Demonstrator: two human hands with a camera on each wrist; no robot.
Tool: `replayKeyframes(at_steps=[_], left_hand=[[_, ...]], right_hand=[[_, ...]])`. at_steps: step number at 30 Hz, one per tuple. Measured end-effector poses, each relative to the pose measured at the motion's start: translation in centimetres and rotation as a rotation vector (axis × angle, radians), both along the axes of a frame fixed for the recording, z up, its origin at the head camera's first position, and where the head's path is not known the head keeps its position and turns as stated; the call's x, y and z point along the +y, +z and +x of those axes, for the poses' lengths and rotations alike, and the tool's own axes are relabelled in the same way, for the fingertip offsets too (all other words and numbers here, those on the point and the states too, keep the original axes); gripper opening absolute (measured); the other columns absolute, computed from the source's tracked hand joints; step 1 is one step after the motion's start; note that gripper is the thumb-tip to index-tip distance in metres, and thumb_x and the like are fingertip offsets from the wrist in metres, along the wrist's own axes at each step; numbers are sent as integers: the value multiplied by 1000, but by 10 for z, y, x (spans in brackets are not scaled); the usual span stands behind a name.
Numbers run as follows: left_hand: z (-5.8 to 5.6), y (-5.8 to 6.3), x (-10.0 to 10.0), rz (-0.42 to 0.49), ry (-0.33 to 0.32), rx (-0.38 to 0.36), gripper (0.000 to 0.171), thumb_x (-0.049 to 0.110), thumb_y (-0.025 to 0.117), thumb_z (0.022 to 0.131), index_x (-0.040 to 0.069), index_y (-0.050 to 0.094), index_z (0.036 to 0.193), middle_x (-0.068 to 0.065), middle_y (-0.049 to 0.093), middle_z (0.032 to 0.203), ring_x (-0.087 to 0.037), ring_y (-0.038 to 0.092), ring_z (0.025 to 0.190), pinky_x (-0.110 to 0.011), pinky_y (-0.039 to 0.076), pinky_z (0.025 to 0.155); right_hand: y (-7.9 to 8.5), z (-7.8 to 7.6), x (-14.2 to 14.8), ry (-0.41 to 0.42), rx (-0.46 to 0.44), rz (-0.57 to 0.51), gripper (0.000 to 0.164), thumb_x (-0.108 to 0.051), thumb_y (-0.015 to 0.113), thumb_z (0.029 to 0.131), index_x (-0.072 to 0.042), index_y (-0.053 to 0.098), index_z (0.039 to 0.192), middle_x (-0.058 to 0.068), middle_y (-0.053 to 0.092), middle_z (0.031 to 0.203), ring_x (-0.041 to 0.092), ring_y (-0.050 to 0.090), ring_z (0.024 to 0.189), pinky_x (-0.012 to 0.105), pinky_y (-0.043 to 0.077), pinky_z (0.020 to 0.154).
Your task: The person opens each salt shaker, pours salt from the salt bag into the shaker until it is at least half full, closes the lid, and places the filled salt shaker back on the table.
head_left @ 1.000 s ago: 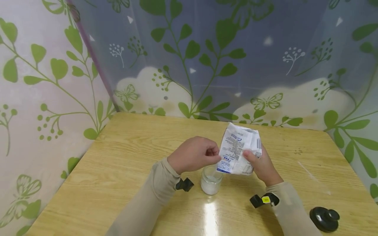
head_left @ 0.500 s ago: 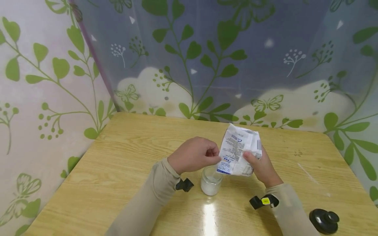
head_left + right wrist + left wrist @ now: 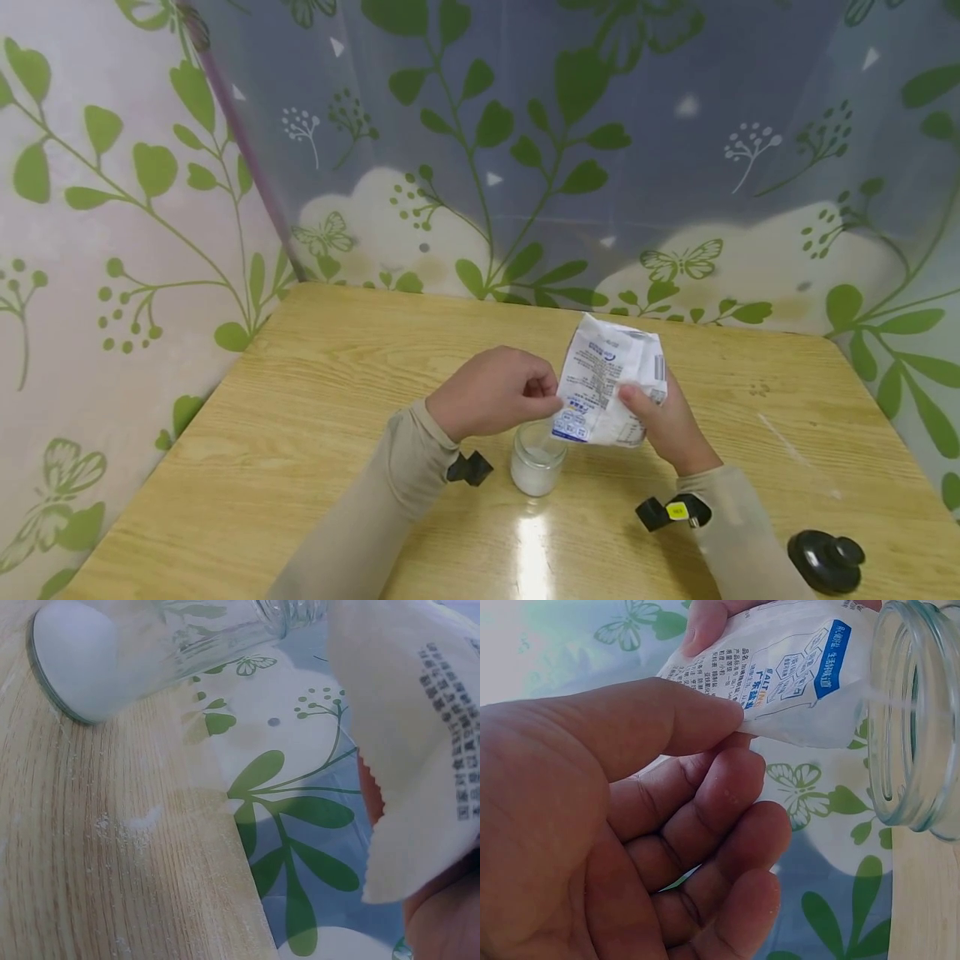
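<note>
A white salt bag (image 3: 600, 367) with blue print is tilted over a clear glass jar (image 3: 536, 478). My left hand (image 3: 495, 393) pinches the bag's edge between thumb and forefinger, as the left wrist view shows; its other fingers are curled loosely. From the right side, my right hand (image 3: 675, 429) grips the bag, thumb across the front and most fingers hidden behind. White salt (image 3: 75, 656) covers the bottom of the upright jar. Between bag and jar mouth (image 3: 900, 712), a faint white stream appears in the left wrist view.
A black knobbed lid (image 3: 825, 560) lies on the wooden table (image 3: 337, 358) at the lower right, beside my right sleeve. White grains (image 3: 142, 819) are scattered on the tabletop. Behind the table hangs a leaf-patterned curtain (image 3: 525, 167).
</note>
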State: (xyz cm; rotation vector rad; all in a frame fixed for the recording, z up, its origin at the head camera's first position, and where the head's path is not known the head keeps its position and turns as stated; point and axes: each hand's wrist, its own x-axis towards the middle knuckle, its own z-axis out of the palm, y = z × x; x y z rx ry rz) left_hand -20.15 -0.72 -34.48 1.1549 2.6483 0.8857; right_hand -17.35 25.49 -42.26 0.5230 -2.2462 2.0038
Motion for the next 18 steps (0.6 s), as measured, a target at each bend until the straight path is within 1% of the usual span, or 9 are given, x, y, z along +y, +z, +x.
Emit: replayKeyframes(at_steps=[8,18], left_hand=[[0,0,0,0,-6,5,16,25,72,97,19,70,82,12,63,69,-6,54,64,-24,47,65],[0,0,-1,2,-4,-4,17,26,72,97,19,70,82,12,63,70,-6,54,64,-24,47,65]], right_hand=[[0,0,0,-16,19,31,39,-9,50,106,-24,43,141,-16,69,116,7,71,96,27,60,74],[2,2,-2,-19,7,33,39,-9,51,106,-23,43,141,-17,69,116,7,71,97,27,60,75]])
